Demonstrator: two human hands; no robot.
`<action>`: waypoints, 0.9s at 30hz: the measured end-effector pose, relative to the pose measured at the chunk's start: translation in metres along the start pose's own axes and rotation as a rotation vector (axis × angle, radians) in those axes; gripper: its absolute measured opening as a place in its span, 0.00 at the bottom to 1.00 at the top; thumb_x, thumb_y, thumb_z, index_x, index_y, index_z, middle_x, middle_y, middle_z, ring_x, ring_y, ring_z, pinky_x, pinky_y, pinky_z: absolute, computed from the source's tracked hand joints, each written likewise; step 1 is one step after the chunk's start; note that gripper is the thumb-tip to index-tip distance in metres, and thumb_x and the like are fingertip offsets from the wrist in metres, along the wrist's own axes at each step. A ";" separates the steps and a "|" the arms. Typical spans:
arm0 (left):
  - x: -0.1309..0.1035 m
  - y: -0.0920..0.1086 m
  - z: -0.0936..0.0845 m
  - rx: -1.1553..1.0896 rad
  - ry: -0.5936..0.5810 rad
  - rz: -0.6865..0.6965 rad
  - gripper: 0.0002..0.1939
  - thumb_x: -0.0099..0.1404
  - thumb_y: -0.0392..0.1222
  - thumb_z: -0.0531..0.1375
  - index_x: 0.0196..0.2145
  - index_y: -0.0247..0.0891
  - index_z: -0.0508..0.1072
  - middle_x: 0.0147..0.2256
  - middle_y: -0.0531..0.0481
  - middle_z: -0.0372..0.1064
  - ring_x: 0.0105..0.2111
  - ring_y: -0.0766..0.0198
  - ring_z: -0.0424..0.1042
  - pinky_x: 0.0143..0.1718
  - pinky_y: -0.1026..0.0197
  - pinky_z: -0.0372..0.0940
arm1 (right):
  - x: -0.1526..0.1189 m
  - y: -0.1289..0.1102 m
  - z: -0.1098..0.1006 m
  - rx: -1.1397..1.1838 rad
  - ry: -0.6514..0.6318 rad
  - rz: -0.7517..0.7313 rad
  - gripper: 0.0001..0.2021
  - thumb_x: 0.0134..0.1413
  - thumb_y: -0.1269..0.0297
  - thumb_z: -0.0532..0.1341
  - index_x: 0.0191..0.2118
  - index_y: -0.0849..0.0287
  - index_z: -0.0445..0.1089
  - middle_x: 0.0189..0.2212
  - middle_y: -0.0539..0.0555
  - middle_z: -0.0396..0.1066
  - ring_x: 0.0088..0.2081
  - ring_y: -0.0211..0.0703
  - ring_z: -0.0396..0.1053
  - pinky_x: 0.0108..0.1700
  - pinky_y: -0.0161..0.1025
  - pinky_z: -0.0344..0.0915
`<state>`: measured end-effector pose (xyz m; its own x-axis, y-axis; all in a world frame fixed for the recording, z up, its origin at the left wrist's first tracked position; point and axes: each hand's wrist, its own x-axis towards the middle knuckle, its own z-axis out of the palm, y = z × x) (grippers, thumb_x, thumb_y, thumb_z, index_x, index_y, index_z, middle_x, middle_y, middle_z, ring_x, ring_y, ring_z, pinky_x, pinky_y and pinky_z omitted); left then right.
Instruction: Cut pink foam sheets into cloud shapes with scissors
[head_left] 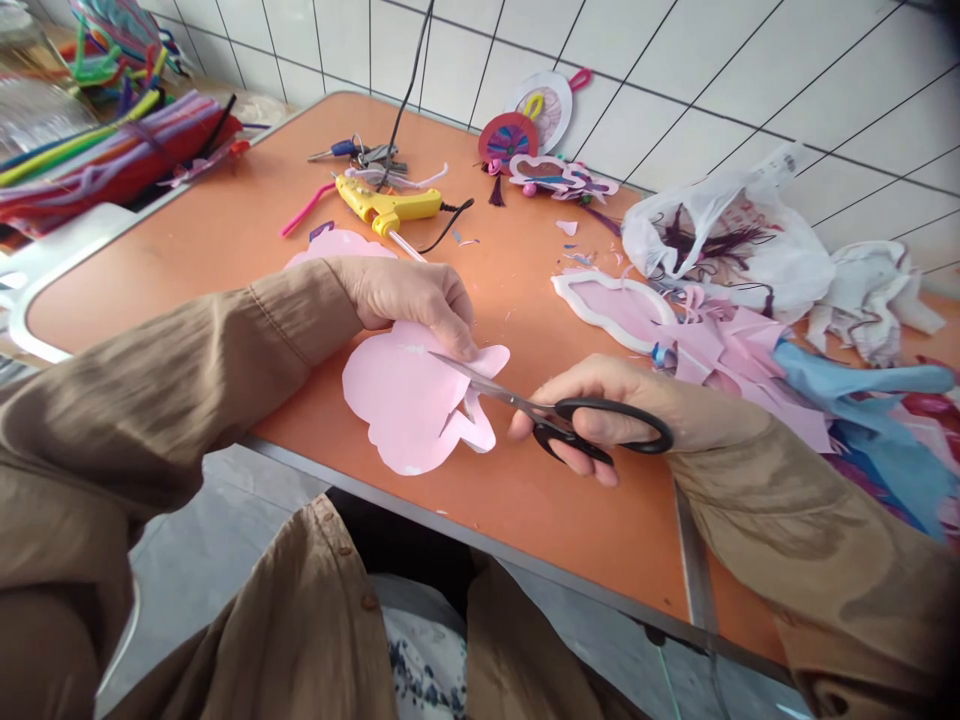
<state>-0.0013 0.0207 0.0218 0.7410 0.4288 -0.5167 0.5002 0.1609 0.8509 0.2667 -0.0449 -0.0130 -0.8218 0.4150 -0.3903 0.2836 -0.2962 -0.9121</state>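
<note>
A pink scalloped paper shape hangs just over the orange table near its front edge, with a slit and a bent flap on its right side. My left hand pinches its upper edge between thumb and fingers. In my right hand are black-handled scissors, fingers through the loops, blades pointing left. The blades lie across the paper just below my left thumb. Part of another pink paper shape shows behind my left wrist.
On the orange table, a yellow glue gun with a black cord lies beyond my left hand. Keys sit behind it. Finished ornaments, a white plastic bag and pink scraps are at right. Pipe cleaners lie far left.
</note>
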 end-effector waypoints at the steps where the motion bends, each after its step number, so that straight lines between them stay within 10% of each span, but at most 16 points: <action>1: 0.000 0.000 0.000 -0.006 -0.004 -0.007 0.17 0.57 0.46 0.71 0.23 0.30 0.72 0.19 0.50 0.69 0.19 0.69 0.67 0.25 0.65 0.58 | 0.000 0.000 0.000 -0.017 0.005 0.012 0.31 0.59 0.40 0.67 0.49 0.69 0.76 0.24 0.50 0.72 0.19 0.32 0.69 0.20 0.28 0.66; 27: 0.001 -0.002 -0.004 -0.002 -0.032 0.004 0.15 0.56 0.45 0.71 0.23 0.32 0.74 0.20 0.51 0.71 0.21 0.67 0.67 0.30 0.61 0.61 | -0.002 -0.001 -0.002 -0.079 0.012 0.002 0.29 0.60 0.42 0.67 0.51 0.67 0.75 0.23 0.48 0.72 0.18 0.30 0.68 0.19 0.26 0.64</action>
<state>-0.0035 0.0242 0.0203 0.7569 0.4012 -0.5158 0.4961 0.1611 0.8532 0.2688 -0.0434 -0.0116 -0.8154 0.4252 -0.3928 0.3234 -0.2281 -0.9184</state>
